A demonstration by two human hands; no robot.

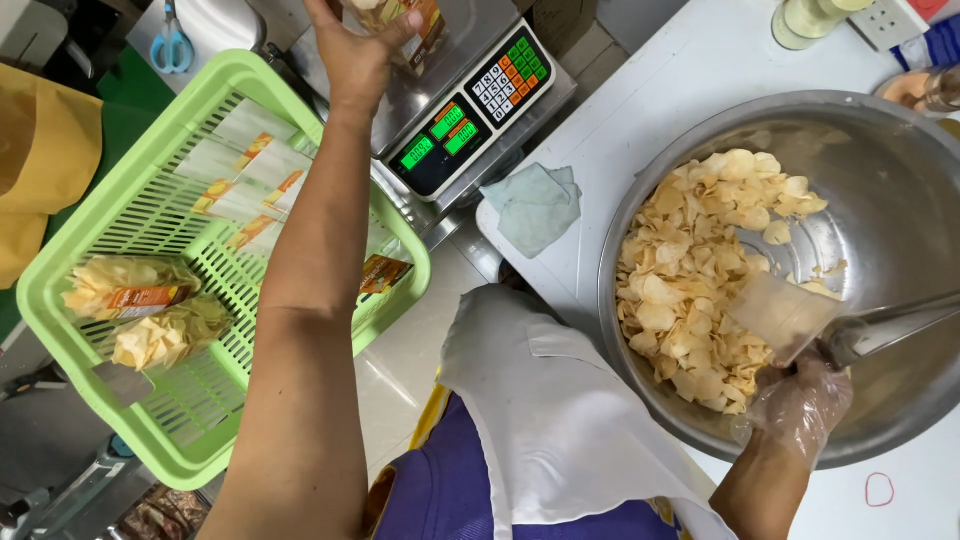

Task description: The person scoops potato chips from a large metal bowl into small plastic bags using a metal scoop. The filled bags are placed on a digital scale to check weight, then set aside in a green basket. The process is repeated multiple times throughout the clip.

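Observation:
My left hand [352, 48] reaches up over the digital scale [470, 100] and grips a clear bag of chips [405, 22] with an orange label, held on the scale's steel pan. My right hand [800, 400], in a thin clear plastic glove, holds a clear plastic scoop [782, 315] over the pale chips [690, 270] in a large steel bowl [900, 180]. A metal handle [890, 325] lies across the bowl next to that hand.
A green plastic basket [190, 440] at left holds filled chip bags [130, 290] and empty labelled bags [250, 190]. A folded cloth [535, 205] lies by the scale. Scissors [172, 45] sit at top left. A red rubber band [879, 489] rests on the white table.

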